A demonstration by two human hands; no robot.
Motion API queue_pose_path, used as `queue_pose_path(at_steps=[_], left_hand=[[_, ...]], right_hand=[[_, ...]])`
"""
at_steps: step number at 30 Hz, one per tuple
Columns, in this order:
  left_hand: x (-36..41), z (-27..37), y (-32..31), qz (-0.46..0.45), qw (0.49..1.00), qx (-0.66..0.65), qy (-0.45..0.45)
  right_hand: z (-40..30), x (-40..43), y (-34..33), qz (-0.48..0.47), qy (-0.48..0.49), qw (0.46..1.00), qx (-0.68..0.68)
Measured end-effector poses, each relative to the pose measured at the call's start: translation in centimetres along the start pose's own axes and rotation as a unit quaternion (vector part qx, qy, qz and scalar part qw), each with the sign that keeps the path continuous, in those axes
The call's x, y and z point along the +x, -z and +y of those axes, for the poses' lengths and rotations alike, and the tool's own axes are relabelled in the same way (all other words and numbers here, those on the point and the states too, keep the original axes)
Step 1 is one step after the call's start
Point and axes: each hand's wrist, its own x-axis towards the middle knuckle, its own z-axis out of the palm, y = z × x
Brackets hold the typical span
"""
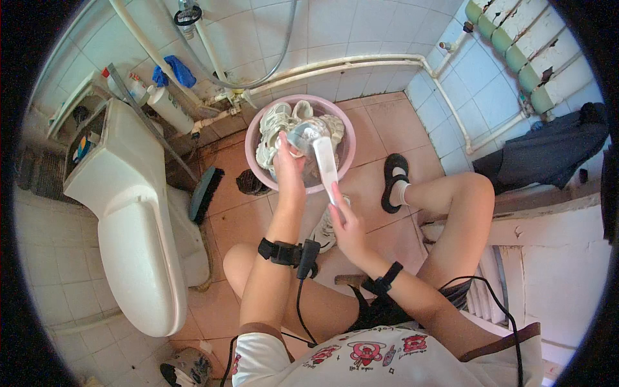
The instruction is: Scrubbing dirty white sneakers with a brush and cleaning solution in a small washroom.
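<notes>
A pink plastic basin stands on the floor before me. Several pale lace-up sneakers are piled inside it. Over the basin, my left hand grips a greyish, wet-looking thing with white foam on it; whether it is a shoe I cannot tell. My right hand is closed around the lower end of a white-handled brush. The brush's upper end is against or just in front of the grey thing, and its bristles are hidden. Another pale sneaker lies on the floor, partly covered by my right hand.
To the left stands a white toilet, with a broom and a white bottle by it. A dark floor drain sits beside the basin. Pipes run along the tiled wall. Dark cloth hangs at right; a bin stands lower left.
</notes>
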Motion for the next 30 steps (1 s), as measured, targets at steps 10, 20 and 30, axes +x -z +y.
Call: queue_pose_path(at_steps=[10,20,30], left_hand=[[0.8,-0.2,0.9,-0.046,0.996,-0.075,-0.006],[0.3,0.3,1.2,-0.103,0.982,0.161,0.003],[0.9,0.0,1.9,-0.111,0.988,0.1,-0.031]], right_hand=[[-3.5,6.9,-0.4,0.033,0.116,0.991,0.06],[-0.6,3.1,0.0,-0.004,0.056,0.997,0.046],[-4.2,4.0,0.3,-0.013,0.036,0.995,0.092]])
